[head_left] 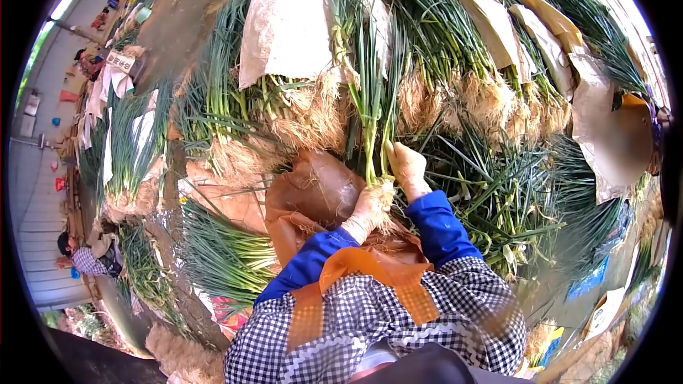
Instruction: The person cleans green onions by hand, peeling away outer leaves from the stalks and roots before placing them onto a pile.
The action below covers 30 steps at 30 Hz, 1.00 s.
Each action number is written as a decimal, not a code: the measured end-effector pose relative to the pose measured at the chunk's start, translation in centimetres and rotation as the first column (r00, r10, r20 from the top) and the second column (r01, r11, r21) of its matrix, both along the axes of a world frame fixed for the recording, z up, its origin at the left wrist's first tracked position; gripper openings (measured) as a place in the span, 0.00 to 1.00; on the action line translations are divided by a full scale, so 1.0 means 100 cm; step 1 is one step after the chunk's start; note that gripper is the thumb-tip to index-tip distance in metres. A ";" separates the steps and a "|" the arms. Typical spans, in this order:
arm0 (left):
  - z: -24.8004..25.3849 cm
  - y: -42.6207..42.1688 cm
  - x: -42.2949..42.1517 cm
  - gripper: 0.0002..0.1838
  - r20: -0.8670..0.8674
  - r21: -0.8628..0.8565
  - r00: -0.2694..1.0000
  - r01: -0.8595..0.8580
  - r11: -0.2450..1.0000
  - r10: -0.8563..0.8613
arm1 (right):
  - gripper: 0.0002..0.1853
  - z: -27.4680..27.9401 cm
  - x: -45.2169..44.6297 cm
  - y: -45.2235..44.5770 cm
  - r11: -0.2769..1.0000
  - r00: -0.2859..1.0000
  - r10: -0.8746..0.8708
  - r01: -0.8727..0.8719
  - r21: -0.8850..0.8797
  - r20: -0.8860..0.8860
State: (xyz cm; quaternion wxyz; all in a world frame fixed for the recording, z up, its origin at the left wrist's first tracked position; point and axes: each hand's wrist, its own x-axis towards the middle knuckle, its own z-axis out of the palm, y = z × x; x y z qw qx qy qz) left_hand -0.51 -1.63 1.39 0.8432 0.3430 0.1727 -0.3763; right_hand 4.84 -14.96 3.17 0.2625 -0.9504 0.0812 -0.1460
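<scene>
My left hand [371, 208] is closed around a small bunch of green onions [369, 139] just above their pale roots, with the leaves pointing away from me. Beside it, my right hand [408, 165] has its fingers pressed together on a stalk at the bunch's right side. A brown plastic sheet [313, 188] covers my lap under both hands. Beyond them lie large untrimmed green onions with straw-coloured roots [309, 110], partly under a white sack [281, 25]. To my right is a heap of loose green leaves [498, 192].
Cleaner-looking green onions [231, 245] lie at my left. More rooted bundles [491, 99] stretch across the far right under tan sacks [487, 18]. Another pile [131, 163] lies farther left. A person [92, 259] sits at the far left; a blurred one is at the right edge.
</scene>
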 end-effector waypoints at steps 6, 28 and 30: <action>-0.022 0.004 0.012 0.07 -0.182 -0.420 0.982 -0.119 0.900 0.044 | 0.14 0.075 -0.091 -0.037 0.708 0.905 0.400 -0.205 0.675 -0.144; 0.012 -0.028 -0.006 0.12 -0.358 -0.233 0.908 0.141 0.962 -0.219 | 0.25 0.055 -0.096 -0.012 -0.730 0.966 0.178 0.000 0.684 0.190; 0.016 -0.025 -0.004 0.09 -0.168 -0.017 0.984 0.053 0.998 -0.055 | 0.27 0.063 -0.100 -0.014 -0.789 0.981 0.189 0.180 0.587 -0.047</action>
